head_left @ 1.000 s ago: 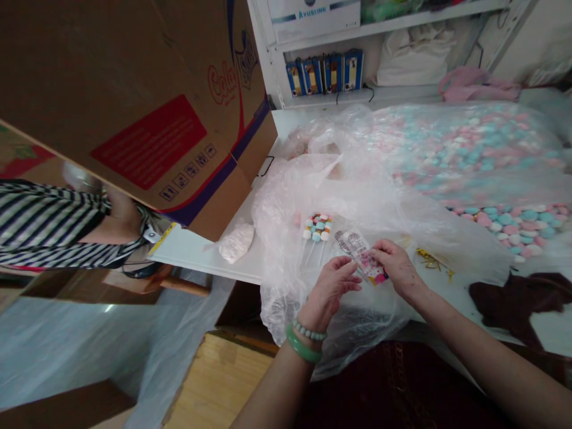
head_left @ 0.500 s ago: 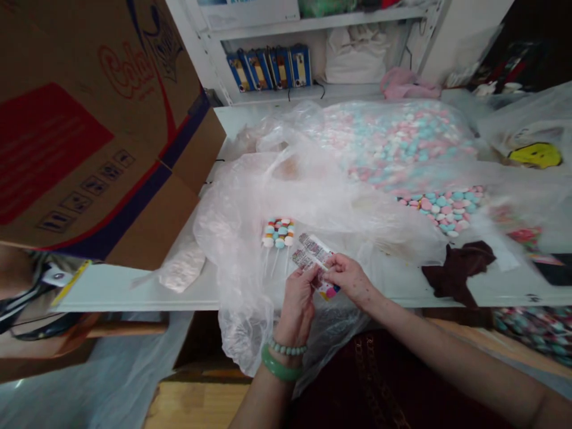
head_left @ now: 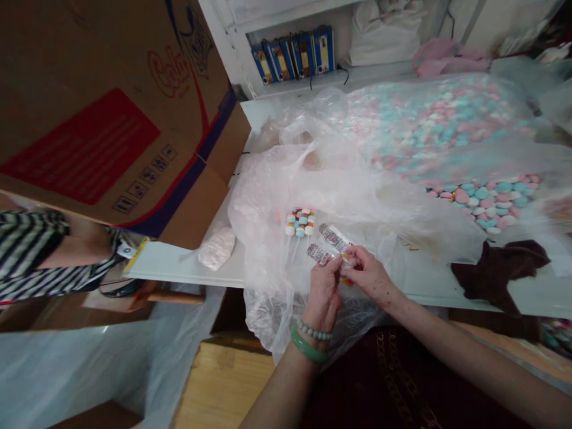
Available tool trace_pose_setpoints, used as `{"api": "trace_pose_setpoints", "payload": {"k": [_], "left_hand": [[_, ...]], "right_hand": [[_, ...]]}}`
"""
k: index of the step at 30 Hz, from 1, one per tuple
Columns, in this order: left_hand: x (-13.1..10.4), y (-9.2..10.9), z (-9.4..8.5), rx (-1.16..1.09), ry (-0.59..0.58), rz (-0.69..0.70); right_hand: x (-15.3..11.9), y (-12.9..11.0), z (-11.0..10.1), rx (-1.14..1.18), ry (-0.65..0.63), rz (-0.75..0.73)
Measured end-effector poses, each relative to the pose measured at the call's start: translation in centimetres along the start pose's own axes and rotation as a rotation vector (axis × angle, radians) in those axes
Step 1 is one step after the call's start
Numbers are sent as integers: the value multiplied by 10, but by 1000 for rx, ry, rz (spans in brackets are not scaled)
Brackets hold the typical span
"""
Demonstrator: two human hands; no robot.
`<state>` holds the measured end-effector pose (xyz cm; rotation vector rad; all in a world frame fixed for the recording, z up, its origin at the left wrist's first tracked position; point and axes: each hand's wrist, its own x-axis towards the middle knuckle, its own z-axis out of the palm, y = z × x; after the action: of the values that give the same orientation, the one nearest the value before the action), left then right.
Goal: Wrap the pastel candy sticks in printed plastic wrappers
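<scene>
Pinching a printed wrapper (head_left: 320,254): our left hand (head_left: 325,289) has thumb and fingers closed on it, our right hand (head_left: 370,275) grips it alongside. It juts toward eleven o'clock. Lollipops (head_left: 300,223) at ten on cloudy plastic (head_left: 263,208), loose candies (head_left: 496,204) at two.

The left wrist (head_left: 319,317) wears a smooth green bangle (head_left: 307,346) beside a bracelet of round, pale-green beads (head_left: 314,331), both forearms (head_left: 465,345) are bare, and the dark maroon garment (head_left: 353,381) carries gold-toned chain-link motifs (head_left: 392,364).
</scene>
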<state>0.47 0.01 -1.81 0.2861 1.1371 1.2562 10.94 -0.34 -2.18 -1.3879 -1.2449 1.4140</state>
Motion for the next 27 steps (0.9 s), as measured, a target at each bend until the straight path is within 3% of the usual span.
{"api": "trace_pose_setpoints", "payload": {"k": [3,6,10,16,20,27], "left_hand": [[-1,6,-3,-57,32,-2],[-6,15,-11,-51,-30,-77],[-13,30,-29,22,-18,-154],[-13,42,-61,-9,70,-104],[-9,45,-77,-92,96,-103],[-8,43,-84,-183,155,-24]], "right_hand": [[4,-1,8,-10,-6,72],[10,-5,11,-80,-3,79],[13,-15,17,-354,15,-120],[10,-23,39,-599,-226,-328],[25,-32,51,-681,-353,-260],[74,-51,90,-1228,-297,-122]]}}
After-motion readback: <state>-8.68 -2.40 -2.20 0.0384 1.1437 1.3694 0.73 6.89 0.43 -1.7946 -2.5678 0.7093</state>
